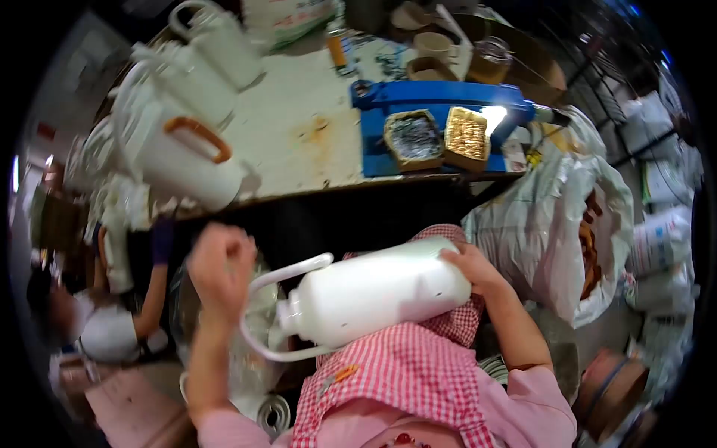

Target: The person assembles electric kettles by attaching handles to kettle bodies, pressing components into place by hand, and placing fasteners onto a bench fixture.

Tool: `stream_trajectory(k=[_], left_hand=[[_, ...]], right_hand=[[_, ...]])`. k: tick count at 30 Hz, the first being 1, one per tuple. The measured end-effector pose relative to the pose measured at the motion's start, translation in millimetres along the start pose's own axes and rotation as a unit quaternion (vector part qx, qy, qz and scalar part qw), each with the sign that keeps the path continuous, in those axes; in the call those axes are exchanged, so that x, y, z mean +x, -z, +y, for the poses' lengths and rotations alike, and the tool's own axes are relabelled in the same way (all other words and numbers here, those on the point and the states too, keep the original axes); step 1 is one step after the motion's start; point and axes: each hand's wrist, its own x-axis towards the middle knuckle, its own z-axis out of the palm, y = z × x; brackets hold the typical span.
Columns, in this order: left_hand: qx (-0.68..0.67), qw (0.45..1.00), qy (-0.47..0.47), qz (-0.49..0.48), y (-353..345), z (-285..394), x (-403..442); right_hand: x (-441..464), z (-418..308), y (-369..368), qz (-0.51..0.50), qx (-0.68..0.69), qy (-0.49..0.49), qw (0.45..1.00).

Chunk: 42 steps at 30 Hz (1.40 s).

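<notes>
Mid-frame, across the red-and-white checked cloth apron point(403, 358), lies a glossy white cylindrical plastic-looking jug point(381, 295), probably light, stiff, slick. Right hand point(473, 267) clasps the base point(458, 285), a sensible hold; left hand point(222, 263) curls, blurred, contents I can't tell.

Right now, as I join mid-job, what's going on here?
A person holds a white jug lying on its side across their lap, the right hand at its base end. The left hand is raised near its looped handle; it is too blurred to tell whether it holds anything. On the table, more jugs stand at the left, one with a brown handle.
</notes>
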Motion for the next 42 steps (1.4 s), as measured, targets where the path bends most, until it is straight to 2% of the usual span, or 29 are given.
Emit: stream_trajectory(k=[1,2,3,4,5,6,7,8,9,10,11,12,13,14,15,17,18,20,21,26,28,29,31,35,37,38,40,41,42], left_hand=[[-0.05,0.998,-0.016,-0.024,-11,7,-23],[-0.119,0.991,0.003,-0.064,-26,14,-43],[-0.135,0.977,0.065,-0.148,-32,20,-57],[-0.151,0.975,0.055,-0.151,-46,2,-78],[-0.189,0.965,0.137,-0.121,-63,-25,-106],[-0.225,0.943,0.225,-0.098,-70,-43,-126],[-0.277,0.918,0.266,-0.099,-69,-42,-139],[-0.328,0.886,0.312,-0.103,-69,-40,-146],[-0.388,0.859,0.321,-0.09,-68,-28,-150],[-0.392,0.852,0.331,-0.101,-60,-21,-161],[-0.335,0.856,0.383,-0.097,-58,-18,-169],[-0.275,0.854,0.432,-0.092,-58,-17,-172],[-0.249,0.858,0.437,-0.1,-51,-14,-166],[-0.252,0.855,0.441,-0.103,-45,-16,-158],[-0.258,0.859,0.427,-0.114,-41,-23,-149],[-0.263,0.871,0.401,-0.11,-34,-42,-142],[-0.265,0.869,0.403,-0.108,-34,-41,-130],[-0.226,0.899,0.352,-0.129,-26,-37,-98],[-0.211,0.909,0.335,-0.131,-28,-35,-92],[-0.226,0.904,0.347,-0.11,-42,-40,-98],[-0.238,0.899,0.356,-0.097,-46,-40,-100],[-0.244,0.897,0.357,-0.087,-48,-38,-99],[-0.251,0.896,0.359,-0.075,-50,-38,-95],[-0.253,0.898,0.351,-0.079,-53,-42,-91],[-0.246,0.901,0.35,-0.071,-54,-43,-89],[-0.25,0.901,0.349,-0.064,-56,-42,-88],[-0.25,0.9,0.352,-0.051,-58,-40,-86],[-0.248,0.902,0.349,-0.047,-61,-40,-86],[-0.248,0.904,0.346,-0.045,-63,-41,-85]], right_hand=[[3,-4,-1,-0.059,-0.062,0.109,0.99],[6,-14,-3,-0.063,-0.099,0.098,0.988],[14,-11,-6,-0.058,-0.066,0.062,0.994],[28,-12,-4,-0.048,-0.038,0.042,0.997],[36,-14,0,-0.029,-0.038,0.045,0.998],[41,-15,1,-0.06,-0.028,0.023,0.998],[47,-16,3,-0.096,-0.016,0.007,0.995],[51,-26,8,-0.083,-0.015,0.002,0.996],[49,-37,10,-0.046,-0.17,0.062,0.982],[42,-46,8,-0.013,-0.319,0.119,0.94],[33,-67,5,0.122,-0.379,0.2,0.895],[35,-84,9,0.207,-0.362,0.301,0.858],[55,-92,27,0.225,-0.29,0.391,0.844],[55,-117,32,0.285,-0.33,0.344,0.832],[71,-131,43,0.319,-0.406,0.398,0.759],[96,-149,52,0.348,-0.498,0.375,0.7],[107,-158,50,0.345,-0.501,0.376,0.699],[125,-171,42,0.385,-0.623,0.205,0.65],[131,-172,42,0.356,-0.658,0.166,0.643],[138,-162,50,0.362,-0.622,0.228,0.656],[133,-163,49,0.353,-0.571,0.252,0.697],[132,-161,52,0.35,-0.574,0.252,0.696],[133,-158,54,0.347,-0.502,0.314,0.727],[126,-161,48,0.343,-0.502,0.31,0.731],[123,-163,42,0.309,-0.354,0.363,0.805],[112,-169,34,0.286,-0.355,0.395,0.798],[98,-184,5,0.193,-0.222,0.427,0.855],[97,-198,-10,0.189,-0.222,0.429,0.855],[97,-212,-27,0.141,-0.202,0.453,0.857]])
